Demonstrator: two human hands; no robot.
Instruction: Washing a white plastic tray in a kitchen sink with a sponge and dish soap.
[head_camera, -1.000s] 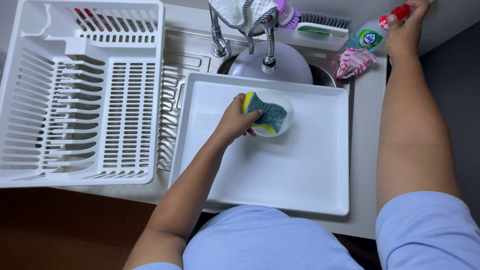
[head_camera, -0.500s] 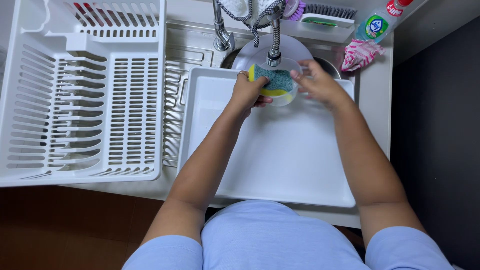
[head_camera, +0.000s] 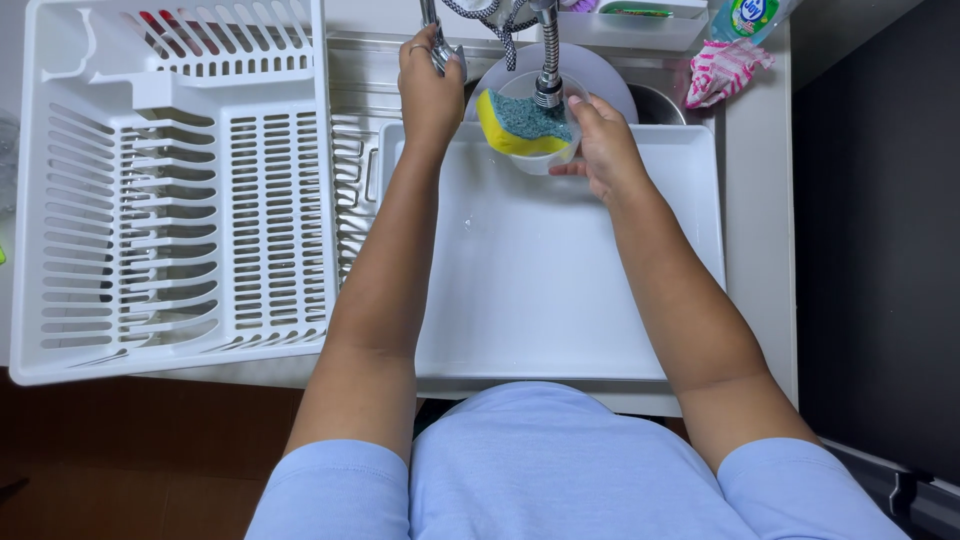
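Bowl: small clear bowl (head_camera: 545, 155) with a yellow-blue sponge (head_camera: 520, 122) inside, at the far edge of the white tray (head_camera: 560, 300), under the spout (head_camera: 548, 90).
Right hand (head_camera: 605, 150): fingers curled round the bowl's rim.
Left hand (head_camera: 430, 85): fingers closed on the tap lever (head_camera: 440, 50).
Progress: no water visible; washing looks barely begun; drying rack (head_camera: 170, 190) holds no dishes.

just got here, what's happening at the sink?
A person stands at a sink. Their left hand grips the tap handle. Their right hand holds a small clear bowl with a yellow and blue sponge in it, right under the faucet spout. A white tray lies across the sink below, with a white plate behind the bowl. A white dish rack sits to the left. I can't tell whether water is running.
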